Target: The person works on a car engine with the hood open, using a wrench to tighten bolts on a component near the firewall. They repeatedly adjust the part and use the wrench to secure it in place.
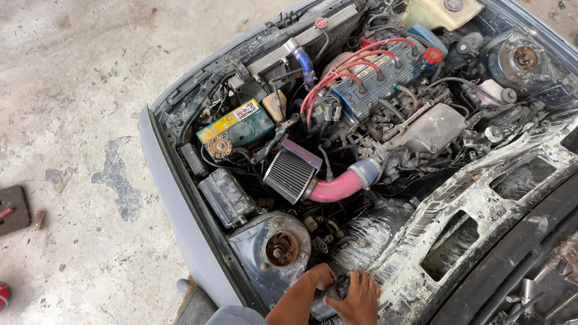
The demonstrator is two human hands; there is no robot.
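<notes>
Both of my hands are low in the near corner of an open engine bay. My left hand [323, 275] curls down behind the rusty strut tower [280, 247]. Beside it, my right hand [362, 296] spreads its fingers over a dark round part [338, 290] that sits between the two hands. Most of that part is hidden by my fingers. The scraped, white-streaked firewall panel [421, 229] lies just right of my hands.
Above my hands are a pink intake pipe [337, 188] with a ribbed air filter [290, 174], a green battery [235, 129] and a blue valve cover [379, 75] with red leads. A wrench [412, 117] rests on the manifold. A dark pad [12, 207] lies on the concrete floor.
</notes>
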